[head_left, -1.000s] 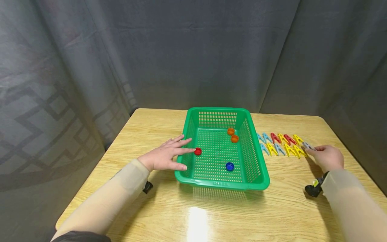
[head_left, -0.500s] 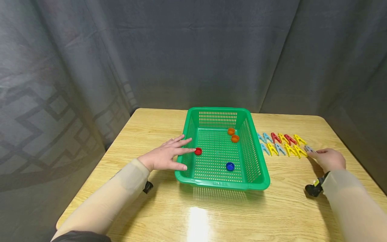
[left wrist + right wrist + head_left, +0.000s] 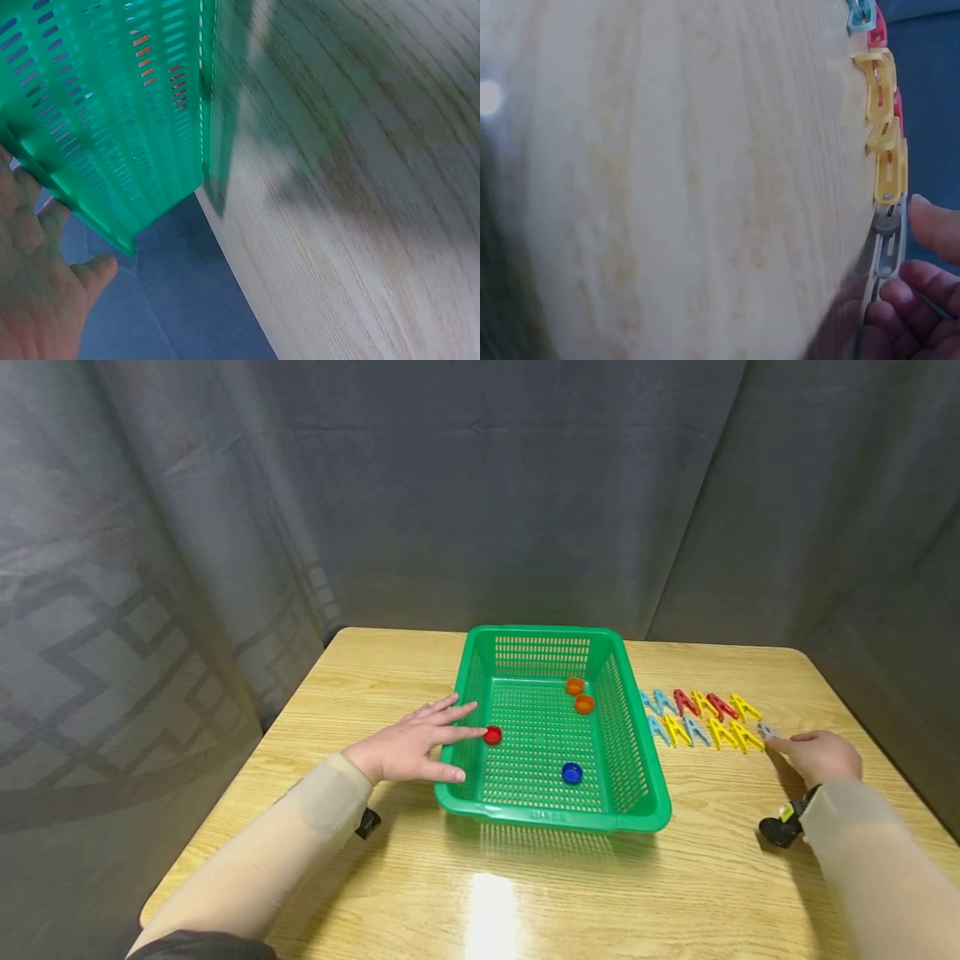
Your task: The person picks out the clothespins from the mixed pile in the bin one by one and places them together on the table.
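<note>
Where wrist-close, fingers (image 3: pixel 900 300) on grey peg (image 3: pixel 887 240)

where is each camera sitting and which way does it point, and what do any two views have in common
Head: worn on the head, looking forward and down at the table; shows both sleeved forearms, the left hand resting on the green basket rim, and the right hand at a grey clip.
Left wrist: beside the left hand, facing the basket wall; palm and thumb show.
Right wrist: behind the right hand, facing along the clip row; fingers pinch the grey clip.
Shared: head and right wrist both show the grey clip.
</note>
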Tool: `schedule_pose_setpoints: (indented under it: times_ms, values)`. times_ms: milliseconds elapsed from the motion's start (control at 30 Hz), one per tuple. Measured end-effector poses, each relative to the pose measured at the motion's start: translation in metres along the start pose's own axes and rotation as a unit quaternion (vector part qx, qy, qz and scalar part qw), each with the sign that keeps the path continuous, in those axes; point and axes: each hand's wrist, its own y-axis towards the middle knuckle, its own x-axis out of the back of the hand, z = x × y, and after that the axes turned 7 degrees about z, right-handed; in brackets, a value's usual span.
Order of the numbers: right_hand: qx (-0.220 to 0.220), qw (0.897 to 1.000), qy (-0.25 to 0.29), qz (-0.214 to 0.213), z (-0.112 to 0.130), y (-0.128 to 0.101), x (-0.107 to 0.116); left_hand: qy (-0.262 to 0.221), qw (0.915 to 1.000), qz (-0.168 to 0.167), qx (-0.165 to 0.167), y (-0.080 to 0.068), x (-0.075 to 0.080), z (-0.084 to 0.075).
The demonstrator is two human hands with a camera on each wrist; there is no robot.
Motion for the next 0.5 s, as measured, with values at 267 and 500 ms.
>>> schedule_pose_setpoints:
  times_ms: [267, 500]
  values:
    - [0.071, 0.997, -0.022, -0.027, 0.02, -0.011, 0.002, 0.013, 0.9999, -0.003, 0.003, -0.001, 0.001, -0.001]
    - [0.235, 0.967, -0.09, -0.031, 0.056, -0.041, -0.006, 0.016, 0.9992, -0.027, -0.024, -0.007, -0.001, 0.0]
